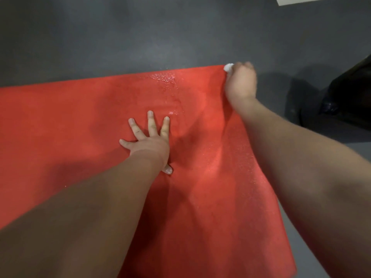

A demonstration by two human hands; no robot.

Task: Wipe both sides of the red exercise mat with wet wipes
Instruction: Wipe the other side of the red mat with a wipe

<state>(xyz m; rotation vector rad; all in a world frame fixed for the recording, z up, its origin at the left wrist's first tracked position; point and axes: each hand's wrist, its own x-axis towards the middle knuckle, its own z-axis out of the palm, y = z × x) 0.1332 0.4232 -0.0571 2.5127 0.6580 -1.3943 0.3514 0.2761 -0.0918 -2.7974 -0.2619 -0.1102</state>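
Note:
The red exercise mat (80,117) lies flat on the dark grey floor and fills the lower middle of the head view. Wet shiny patches show near its far edge. My left hand (149,141) presses flat on the mat with fingers spread. My right hand (241,83) is at the mat's far right corner, fingers curled round a bunched white wet wipe (228,67) that peeks out at the fingertips. The hand is blurred, and most of the wipe is hidden inside it.
Dark grey floor (120,37) surrounds the mat. A black object (347,97), possibly a bag, sits on the floor at the right edge. A pale strip (301,1) lies on the floor at the top right.

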